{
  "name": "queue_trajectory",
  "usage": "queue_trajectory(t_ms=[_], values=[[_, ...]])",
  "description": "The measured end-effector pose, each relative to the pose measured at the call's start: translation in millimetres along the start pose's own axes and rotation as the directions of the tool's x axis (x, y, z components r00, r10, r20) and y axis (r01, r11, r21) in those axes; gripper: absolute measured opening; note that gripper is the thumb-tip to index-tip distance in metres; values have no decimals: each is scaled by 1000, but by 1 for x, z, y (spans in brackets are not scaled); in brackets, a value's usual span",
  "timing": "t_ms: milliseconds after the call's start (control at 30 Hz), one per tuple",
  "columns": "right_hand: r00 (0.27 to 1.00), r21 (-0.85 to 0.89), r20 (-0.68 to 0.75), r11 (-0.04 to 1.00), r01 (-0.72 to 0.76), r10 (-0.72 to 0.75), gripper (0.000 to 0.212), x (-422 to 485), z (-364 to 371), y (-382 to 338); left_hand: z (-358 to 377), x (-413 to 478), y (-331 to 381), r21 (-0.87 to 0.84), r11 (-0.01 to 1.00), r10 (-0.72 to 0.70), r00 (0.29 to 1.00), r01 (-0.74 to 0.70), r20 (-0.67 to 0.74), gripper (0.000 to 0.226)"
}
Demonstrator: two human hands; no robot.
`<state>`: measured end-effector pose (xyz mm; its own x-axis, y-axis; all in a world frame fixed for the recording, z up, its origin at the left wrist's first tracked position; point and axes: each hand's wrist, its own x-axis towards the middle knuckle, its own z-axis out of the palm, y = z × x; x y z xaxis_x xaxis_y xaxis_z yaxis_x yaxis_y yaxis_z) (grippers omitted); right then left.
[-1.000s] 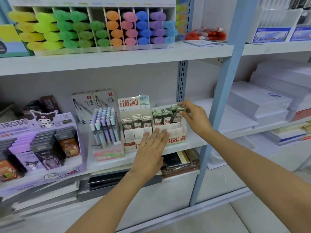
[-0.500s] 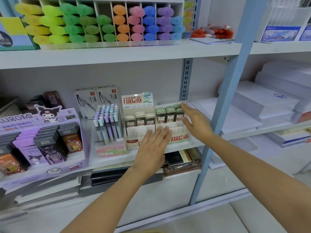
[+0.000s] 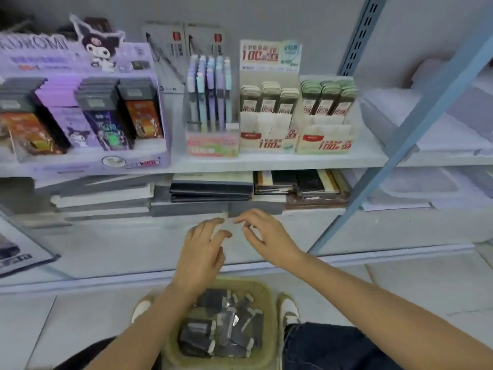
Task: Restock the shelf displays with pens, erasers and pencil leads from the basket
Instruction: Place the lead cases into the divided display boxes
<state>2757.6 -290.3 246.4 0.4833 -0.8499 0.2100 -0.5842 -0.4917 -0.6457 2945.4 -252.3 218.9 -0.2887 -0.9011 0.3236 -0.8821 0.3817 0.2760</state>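
Woven green basket (image 3: 270,324) of dark packs (image 3: 221,329) sits on the floor (image 3: 400,289) just below the hands; left hand (image 3: 202,252) is nearer, right hand (image 3: 266,236) beside it, both grips loose, empty.

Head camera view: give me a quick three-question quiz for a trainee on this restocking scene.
1. True or false: the basket stands on the shelf.
2. What stands directly left of the pencil lead displays? A) pen display B) highlighters C) stapler
3. Which is nearer the blue upright, the left hand or the right hand?
Key: 1 false, it is on the floor; 2 A; 3 right hand.
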Motion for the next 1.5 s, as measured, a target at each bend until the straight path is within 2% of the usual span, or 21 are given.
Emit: queue_trajectory(t_ms=[67,133,233,333,433,467,567,633,733,800,867,967,1100,1167,1267,1367,1433,1500], values=[[979,32,178,993,-110,103,24,-9,55,20,32,-42,-28,4,994,-112,981,113,158,45],[916,-11,347,977,-212,202,24,-22,107,44,63,-85,-52,33,978,-207,925,208,318,49],[750,-132,541,919,-373,382,25,-50,179,79,112,-148,-80,66,957,-278,829,282,485,56],[547,-146,708,850,-507,447,28,-81,236,104,152,-205,-94,127,936,-332,701,329,631,61],[423,-167,745,758,-630,516,38,-100,278,118,177,-245,-102,167,904,-382,567,394,730,69],[388,-160,746,712,-684,541,41,-104,292,120,182,-254,-104,180,902,-389,557,392,733,70],[299,-166,740,594,-787,603,43,-114,328,122,189,-271,-107,182,929,-351,605,324,715,68],[288,-111,716,511,-853,637,49,-118,350,116,193,-277,-110,183,931,-344,595,314,726,69],[285,-67,581,394,-917,763,57,-121,375,106,197,-279,-110,174,926,-342,550,334,762,70],[273,-44,534,349,-936,801,59,-122,384,103,197,-278,-107,170,927,-338,547,335,765,70],[272,-19,545,336,-942,793,64,-125,386,105,197,-278,-105,171,928,-337,548,331,765,69],[326,-72,585,448,-891,742,58,-129,380,111,195,-275,-105,137,915,-343,553,379,760,66],[446,-128,605,634,-763,660,29,-133,362,128,188,-269,-106,56,900,-344,625,432,701,57],[480,-109,582,648,-754,656,16,-133,349,137,186,-267,-105,60,891,-365,630,451,686,53],[507,-69,543,638,-767,669,22,-131,329,146,187,-260,-102,56,879,-390,647,473,655,46],[553,-39,565,689,-723,612,22,-129,307,152,190,-249,-97,-16,873,-388,714,487,583,39],[567,-30,616,736,-676,546,22,-129,293,155,194,-240,-92,-96,855,-384,747,510,542,43],[544,-14,697,768,-640,466,21,-127,282,156,202,-229,-86,-166,860,-324,768,482,553,59]])
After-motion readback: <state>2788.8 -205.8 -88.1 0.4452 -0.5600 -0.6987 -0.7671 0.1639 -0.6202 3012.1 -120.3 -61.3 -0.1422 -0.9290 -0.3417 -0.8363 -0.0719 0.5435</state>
